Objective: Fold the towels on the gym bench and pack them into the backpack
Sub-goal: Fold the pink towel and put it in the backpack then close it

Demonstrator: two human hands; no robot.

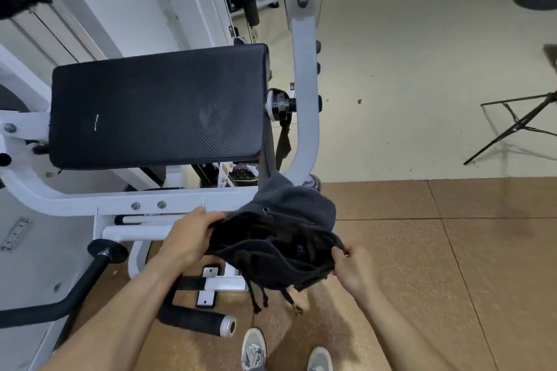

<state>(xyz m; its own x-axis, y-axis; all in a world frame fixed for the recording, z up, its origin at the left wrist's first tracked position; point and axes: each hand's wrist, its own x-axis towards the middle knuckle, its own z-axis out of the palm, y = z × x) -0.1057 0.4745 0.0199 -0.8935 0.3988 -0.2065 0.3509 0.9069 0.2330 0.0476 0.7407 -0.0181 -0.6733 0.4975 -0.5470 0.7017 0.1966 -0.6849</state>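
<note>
A dark grey backpack [289, 229] hangs in the air in front of me, below the right corner of the gym bench pad [156, 108]. Its mouth is held wide, and the inside looks dark, with cords dangling underneath. My left hand [190, 238] grips the left rim of the opening. My right hand [351, 265] pinches the right rim. The black padded bench top is bare. No towel shows on it, and I cannot tell what lies inside the bag.
The white machine frame [304, 69] curves up right behind the bag. A black foam roller bar [196, 321] and a handle [90, 274] stick out at knee level on the left. My shoes [254, 349] stand on brown floor tiles. A black tripod [518, 126] stands at right.
</note>
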